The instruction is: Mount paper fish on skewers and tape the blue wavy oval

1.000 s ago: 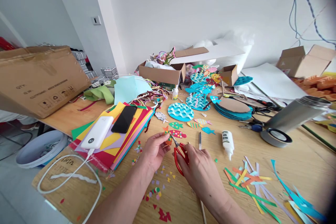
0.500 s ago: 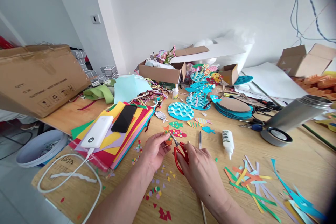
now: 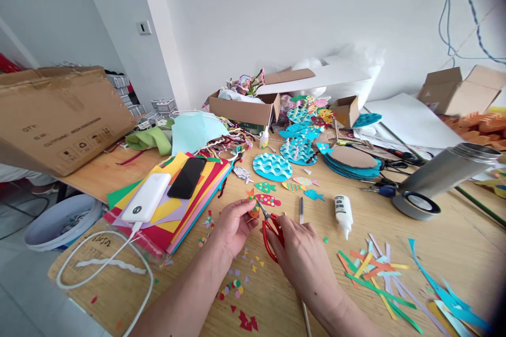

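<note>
Between the thumb and fingers of my left hand (image 3: pixel 236 226) is a small orange paper fish (image 3: pixel 253 212) with green marks, partly hidden by the fingers. My right hand (image 3: pixel 298 250) is closed around the red handles of a pair of scissors (image 3: pixel 269 237). The scissor blades point up and left and meet the fish's edge. Just beyond lie a red spotted paper fish (image 3: pixel 269 200), a green paper fish (image 3: pixel 264 187), a striped yellow one (image 3: pixel 293 187) and a blue one (image 3: pixel 314 195). A blue disc with wavy strips (image 3: pixel 272 167) lies behind them.
A white glue bottle (image 3: pixel 343 215) and loose paper strips (image 3: pixel 375 268) lie to the right. Coloured paper sheets (image 3: pixel 185 221) carry a phone (image 3: pixel 187 178) and a white power bank (image 3: pixel 146 198) on the left. A steel flask (image 3: pixel 446 174) leans at the right. Paper scraps (image 3: pixel 237 289) dot the front.
</note>
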Demonstrator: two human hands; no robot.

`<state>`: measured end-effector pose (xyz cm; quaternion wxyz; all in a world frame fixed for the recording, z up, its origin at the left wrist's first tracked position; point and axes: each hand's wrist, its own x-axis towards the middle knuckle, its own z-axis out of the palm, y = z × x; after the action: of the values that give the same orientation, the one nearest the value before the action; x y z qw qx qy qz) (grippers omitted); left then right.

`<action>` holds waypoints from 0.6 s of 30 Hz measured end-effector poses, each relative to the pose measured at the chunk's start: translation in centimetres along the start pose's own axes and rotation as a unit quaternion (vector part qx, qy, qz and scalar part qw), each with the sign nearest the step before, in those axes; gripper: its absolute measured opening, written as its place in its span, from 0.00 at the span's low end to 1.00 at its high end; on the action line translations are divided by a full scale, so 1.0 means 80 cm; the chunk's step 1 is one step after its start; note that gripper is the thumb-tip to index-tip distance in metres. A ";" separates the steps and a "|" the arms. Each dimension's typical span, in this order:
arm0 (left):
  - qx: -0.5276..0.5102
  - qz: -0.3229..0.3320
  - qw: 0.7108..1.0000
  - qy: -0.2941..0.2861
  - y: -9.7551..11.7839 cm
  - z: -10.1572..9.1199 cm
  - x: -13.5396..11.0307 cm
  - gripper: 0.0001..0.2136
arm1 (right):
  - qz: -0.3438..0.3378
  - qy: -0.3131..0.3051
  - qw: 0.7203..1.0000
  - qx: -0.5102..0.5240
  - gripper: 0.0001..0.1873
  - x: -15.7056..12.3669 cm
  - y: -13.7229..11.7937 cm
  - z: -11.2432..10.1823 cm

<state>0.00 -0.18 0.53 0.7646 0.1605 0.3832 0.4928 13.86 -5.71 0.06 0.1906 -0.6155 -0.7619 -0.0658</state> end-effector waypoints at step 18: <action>0.031 0.012 0.999 0.014 0.003 -0.002 0.004 0.07 | 0.115 -0.034 0.978 0.172 0.12 0.008 0.009 -0.002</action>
<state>-0.21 0.18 0.39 0.7476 0.1816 0.4074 0.4920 14.49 -5.03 0.32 0.2737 -0.6591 -0.6918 0.1100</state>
